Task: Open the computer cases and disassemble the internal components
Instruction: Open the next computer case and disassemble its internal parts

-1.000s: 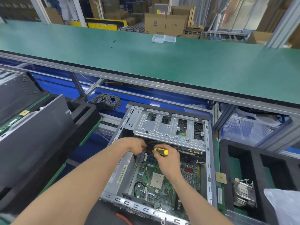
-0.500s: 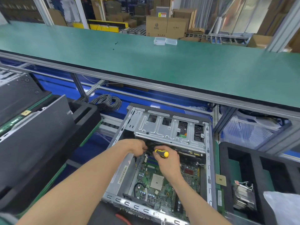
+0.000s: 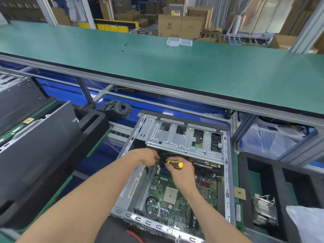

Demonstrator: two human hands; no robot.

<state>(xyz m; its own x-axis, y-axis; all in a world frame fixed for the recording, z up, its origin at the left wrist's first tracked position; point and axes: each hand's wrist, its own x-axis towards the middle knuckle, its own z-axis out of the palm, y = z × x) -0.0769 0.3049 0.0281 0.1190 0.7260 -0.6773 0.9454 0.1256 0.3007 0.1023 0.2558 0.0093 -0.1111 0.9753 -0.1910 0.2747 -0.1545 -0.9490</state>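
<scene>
Both hands are down inside the open computer case (image 3: 226, 172), which lies on its side low in the middle of the view, below the near edge of the long green tabletop (image 3: 157, 67). The right hand (image 3: 182, 174) curls round a screwdriver (image 3: 175, 164), yellow-and-black handle lying across the top of the fingers (image 3: 169, 168), its tip hidden. The left hand (image 3: 149, 156) reaches in from the left edge of the case, its fingers bent round a bundle of black cables (image 3: 164, 157) just under the silver drive cage (image 3: 184, 141); how tight the grip is, hard to say, since the fingertips are tucked out of sight. The two hands sit almost touching, directly above the green motherboard (image 3: 166, 195), with its pale square processor socket (image 3: 169, 193) exposed nearer the camera.

Off to the right, a black foam tray (image 3: 277, 181) holds a finned heatsink (image 3: 264, 209). To the left, a dark side panel (image 3: 40, 137) leans on another black tray. A coil of grey cable (image 3: 116, 109) rests behind the case on the blue surface, and two small clear plastic boxes (image 3: 178, 42) sit at the far edge of the tabletop.
</scene>
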